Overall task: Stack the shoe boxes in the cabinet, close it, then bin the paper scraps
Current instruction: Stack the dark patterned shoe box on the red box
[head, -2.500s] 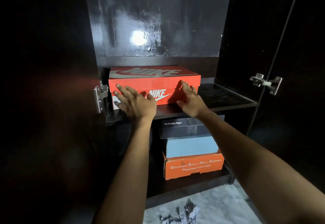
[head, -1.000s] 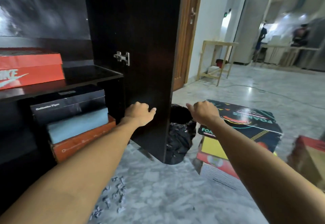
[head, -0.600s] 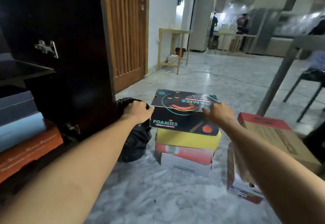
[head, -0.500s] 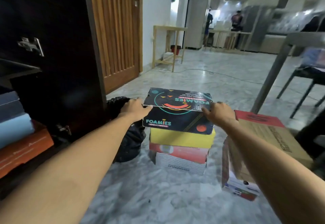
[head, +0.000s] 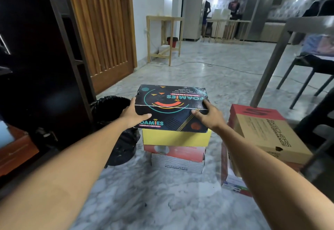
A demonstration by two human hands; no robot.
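Gripping black "FOAMIES SKECHERS" box (head: pixel 171 108): left hand (head: pixel 132 115), right hand (head: pixel 207 115).

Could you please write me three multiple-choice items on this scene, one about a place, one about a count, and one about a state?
1. Where is the black bin bag?
A. To the left of the stack of boxes, by the dark cabinet
B. On top of the yellow box
C. Under the grey table

2. How many boxes lie under the black Foamies box in its stack?
A. One
B. Three
C. Five

3. How is the black Foamies box held?
A. By one hand from above
B. By nobody
C. By both hands, one at each end

Answers:
1. A: the black bin bag stands on the floor left of the stack, beside the cabinet.
2. B: below the Foamies box lie the yellow box, the red box and the white box.
3. C: the left hand and the right hand grip its two ends.
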